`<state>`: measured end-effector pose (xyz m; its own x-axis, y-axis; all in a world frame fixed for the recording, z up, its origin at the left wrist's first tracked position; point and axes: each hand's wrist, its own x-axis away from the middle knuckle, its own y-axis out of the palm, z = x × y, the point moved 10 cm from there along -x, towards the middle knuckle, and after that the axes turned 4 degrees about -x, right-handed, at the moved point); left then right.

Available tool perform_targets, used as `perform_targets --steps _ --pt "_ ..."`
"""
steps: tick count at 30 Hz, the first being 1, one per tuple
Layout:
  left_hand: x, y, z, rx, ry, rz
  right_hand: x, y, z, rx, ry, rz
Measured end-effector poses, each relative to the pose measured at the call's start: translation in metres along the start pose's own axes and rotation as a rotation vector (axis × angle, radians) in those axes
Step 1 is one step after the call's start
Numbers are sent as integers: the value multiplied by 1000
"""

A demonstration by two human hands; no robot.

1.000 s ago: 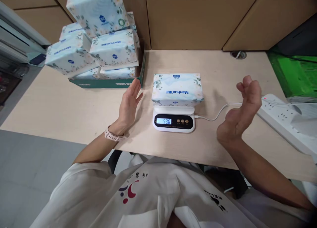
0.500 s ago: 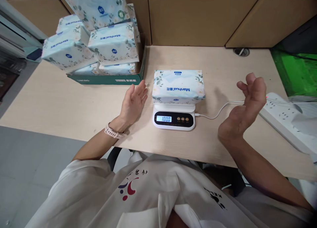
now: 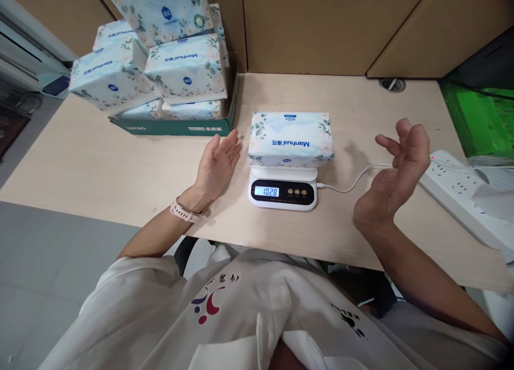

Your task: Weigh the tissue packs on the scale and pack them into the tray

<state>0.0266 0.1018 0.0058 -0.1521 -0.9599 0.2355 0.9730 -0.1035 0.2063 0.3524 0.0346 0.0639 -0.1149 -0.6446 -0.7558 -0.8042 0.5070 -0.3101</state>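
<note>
A pack of tissues [image 3: 290, 138] with a pale blue floral wrapper lies on a white digital scale [image 3: 282, 205], covering most of its platform. The scale's lit display reads about 102.8. To the left of the pack, my left hand [image 3: 219, 164] rests by the table with its fingers stretched out, holding nothing and apart from the pack. My right hand [image 3: 395, 169] is raised on the right, palm turned inward, fingers partly curled but apart. Nothing is in it, and it touches neither the pack nor the scale.
At the back left, a green carton tray [image 3: 172, 128] holds several stacked tissue packs [image 3: 187, 67]. A white cable [image 3: 353, 188] runs from the scale toward a power strip [image 3: 461, 196] on the right. A cable hole [image 3: 392, 84] and brown panels [image 3: 305, 30] lie at the back.
The scale's reading has gone from 100.0 to about 102.8. My right hand's fingers have shifted slightly; my left hand and the pack look still.
</note>
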Motion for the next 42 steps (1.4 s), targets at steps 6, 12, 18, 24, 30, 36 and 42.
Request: perform_targets --steps 6,12,18,24,30,36,42 --pt "-1 1 0 4 1 -11 -2 3 -9 -2 -66 -21" --pt "1 2 2 13 -5 4 -2 3 -10 6 -67 -21" --pt "0 1 2 21 5 4 -2 3 -7 1 -59 -31" --pt "1 0 2 30 -1 9 0 1 1 -11 -17 -10" --pt "1 1 3 30 -15 26 3 2 15 -103 53 -2" --pt "1 1 3 20 -3 16 1 2 5 -81 6 0" --pt "0 2 3 -6 -8 -7 1 0 12 -86 -6 -11"
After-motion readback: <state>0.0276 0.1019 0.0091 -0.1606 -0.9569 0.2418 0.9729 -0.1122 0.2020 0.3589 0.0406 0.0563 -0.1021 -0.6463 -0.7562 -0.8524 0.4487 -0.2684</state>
